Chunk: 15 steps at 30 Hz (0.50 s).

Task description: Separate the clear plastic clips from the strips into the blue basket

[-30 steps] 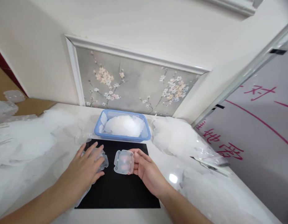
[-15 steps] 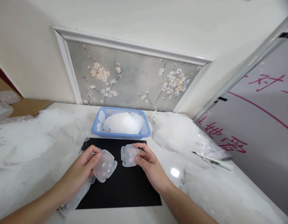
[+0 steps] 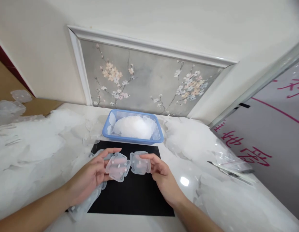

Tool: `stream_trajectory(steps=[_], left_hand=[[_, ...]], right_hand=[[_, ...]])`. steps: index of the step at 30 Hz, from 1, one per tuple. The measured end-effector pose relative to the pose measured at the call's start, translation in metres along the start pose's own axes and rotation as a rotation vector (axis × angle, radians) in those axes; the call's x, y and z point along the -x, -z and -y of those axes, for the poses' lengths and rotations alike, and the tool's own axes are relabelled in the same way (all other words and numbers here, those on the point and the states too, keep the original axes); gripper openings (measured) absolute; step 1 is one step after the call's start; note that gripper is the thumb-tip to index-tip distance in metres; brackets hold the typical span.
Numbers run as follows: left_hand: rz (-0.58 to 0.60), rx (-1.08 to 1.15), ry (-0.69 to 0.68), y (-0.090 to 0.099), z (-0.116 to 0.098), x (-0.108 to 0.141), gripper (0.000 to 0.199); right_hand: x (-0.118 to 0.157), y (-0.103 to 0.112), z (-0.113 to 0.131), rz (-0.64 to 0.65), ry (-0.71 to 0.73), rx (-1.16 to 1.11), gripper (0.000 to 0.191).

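My left hand (image 3: 91,174) holds a translucent plastic piece (image 3: 118,167) with small white dots, its fingers behind the piece and the index finger stretched above it. In my right hand (image 3: 162,175) is a second translucent piece (image 3: 140,163), with the index finger over its upper edge. The two pieces meet or nearly meet edge to edge above a black mat (image 3: 132,196). More clear pieces (image 3: 87,199) lie under and beside my left hand, partly hidden by it.
A blue basket (image 3: 132,140) full of translucent pieces stands behind the mat. Piles of similar pieces lie at left (image 3: 35,135) and right (image 3: 190,137). Cardboard (image 3: 43,106) is at far left, a whiteboard (image 3: 272,129) at right.
The two pieces have come closer together. My left hand has opened its fingers somewhat and turned its piece. The whole view has shifted, so the scene sits further right.
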<state>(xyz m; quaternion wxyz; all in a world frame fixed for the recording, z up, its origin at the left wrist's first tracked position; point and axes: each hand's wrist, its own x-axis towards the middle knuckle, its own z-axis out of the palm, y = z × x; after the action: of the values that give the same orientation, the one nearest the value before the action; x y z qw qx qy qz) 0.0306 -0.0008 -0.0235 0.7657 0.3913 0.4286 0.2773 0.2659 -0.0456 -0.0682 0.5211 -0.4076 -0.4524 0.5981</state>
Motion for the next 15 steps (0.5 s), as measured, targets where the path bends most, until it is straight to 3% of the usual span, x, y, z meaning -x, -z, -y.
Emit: stream_trajectory(steps=[3,7,11,15], left_hand=[[-0.008,-0.05,-0.007,0.001,0.002,-0.001,0.065],[0.013,-0.201,-0.037,0.0,0.004,-0.002,0.053],[0.006,-0.296,-0.105,0.0,0.007,-0.004,0.036],[-0.087,-0.307,-0.104,0.003,0.013,-0.005,0.031]], right_hand=[[0.0,-0.001,0.0,-0.007,0.028,0.046,0.045],[-0.002,0.001,0.001,-0.063,0.015,0.073,0.019],[0.0,0.001,0.0,-0.157,0.022,0.184,0.027],[0.002,-0.006,0.001,-0.129,-0.115,-0.081,0.034]])
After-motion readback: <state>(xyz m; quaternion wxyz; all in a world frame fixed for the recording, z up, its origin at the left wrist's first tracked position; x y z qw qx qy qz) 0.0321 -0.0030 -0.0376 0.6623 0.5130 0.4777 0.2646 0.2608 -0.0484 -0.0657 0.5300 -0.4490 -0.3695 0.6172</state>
